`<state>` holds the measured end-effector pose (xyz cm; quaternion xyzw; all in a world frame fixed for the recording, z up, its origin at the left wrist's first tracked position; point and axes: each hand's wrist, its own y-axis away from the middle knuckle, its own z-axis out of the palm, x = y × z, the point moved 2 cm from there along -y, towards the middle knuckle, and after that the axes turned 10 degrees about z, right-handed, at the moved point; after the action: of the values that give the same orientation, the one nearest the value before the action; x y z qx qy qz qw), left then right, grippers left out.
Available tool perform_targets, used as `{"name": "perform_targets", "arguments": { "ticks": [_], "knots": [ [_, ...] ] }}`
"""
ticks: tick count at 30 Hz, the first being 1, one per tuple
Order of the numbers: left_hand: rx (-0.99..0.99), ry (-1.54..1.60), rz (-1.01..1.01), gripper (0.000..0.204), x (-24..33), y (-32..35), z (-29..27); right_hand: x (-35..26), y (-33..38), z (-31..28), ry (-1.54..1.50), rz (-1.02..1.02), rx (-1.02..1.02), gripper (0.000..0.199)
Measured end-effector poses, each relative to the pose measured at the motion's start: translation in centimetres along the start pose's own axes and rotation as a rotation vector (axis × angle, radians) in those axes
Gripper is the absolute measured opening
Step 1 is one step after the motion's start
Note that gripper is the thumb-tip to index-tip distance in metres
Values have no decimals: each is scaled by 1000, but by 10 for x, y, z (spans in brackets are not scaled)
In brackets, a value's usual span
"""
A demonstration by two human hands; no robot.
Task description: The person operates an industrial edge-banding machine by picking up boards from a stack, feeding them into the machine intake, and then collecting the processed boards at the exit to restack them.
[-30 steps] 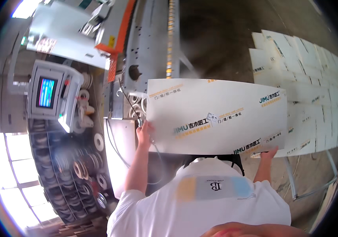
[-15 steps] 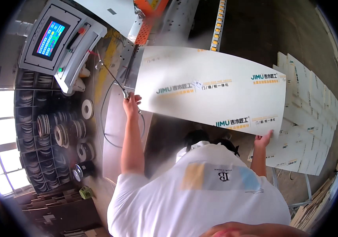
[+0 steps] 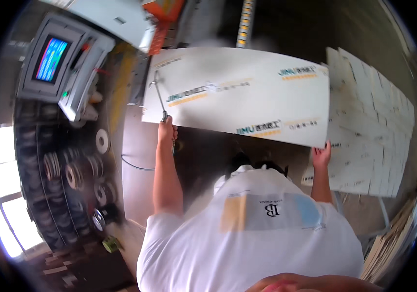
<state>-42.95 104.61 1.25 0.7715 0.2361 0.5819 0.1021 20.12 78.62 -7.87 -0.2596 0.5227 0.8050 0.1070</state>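
A long white panel (image 3: 247, 104) with printed film lies across the space in front of me. My left hand (image 3: 167, 130) is closed around a blow gun (image 3: 164, 116) by the panel's near left corner. The gun's thin bent nozzle reaches over the panel's left end, and a dark hose (image 3: 138, 165) hangs from it. Whether this hand also touches the panel I cannot tell. My right hand (image 3: 321, 155) grips the panel's near right corner, its fingers partly hidden.
Left stands a control console (image 3: 57, 61) with a lit screen, above racks of edge-band rolls (image 3: 74, 175). A machine with an orange part (image 3: 162, 24) and a roller rail (image 3: 245, 24) are ahead. Stacked white panels (image 3: 369, 131) lie at the right, board strips (image 3: 398, 250) below.
The blow gun has swung right, so its nozzle now crosses the panel's left end rather than pointing off beside it. The whole view has shifted; my right hand keeps its corner.
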Motion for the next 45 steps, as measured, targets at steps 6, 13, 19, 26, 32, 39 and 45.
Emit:
{"name": "perform_targets", "arguments": {
  "ticks": [6,13,19,26,32,39,45],
  "knots": [
    [-437,-592,425,32,-19,96,186,-17,0,21,332,-39,-111,46],
    [-740,-492,135,31,-40,161,192,-33,-6,15,529,-8,-40,48],
    [270,75,-170,45,-56,138,-14,-47,0,10,650,-24,-115,50],
    [-700,-902,387,42,-72,296,80,-53,-14,14,826,-52,-88,51],
    [-296,-777,50,39,-108,283,-12,-64,-19,-2,883,-35,-85,55],
    [359,-81,-196,32,-157,250,-115,-64,-35,-2,919,-86,-25,54],
    [468,562,-229,31,-156,178,-67,-63,-40,11,1010,-50,-40,58]
  ]
}}
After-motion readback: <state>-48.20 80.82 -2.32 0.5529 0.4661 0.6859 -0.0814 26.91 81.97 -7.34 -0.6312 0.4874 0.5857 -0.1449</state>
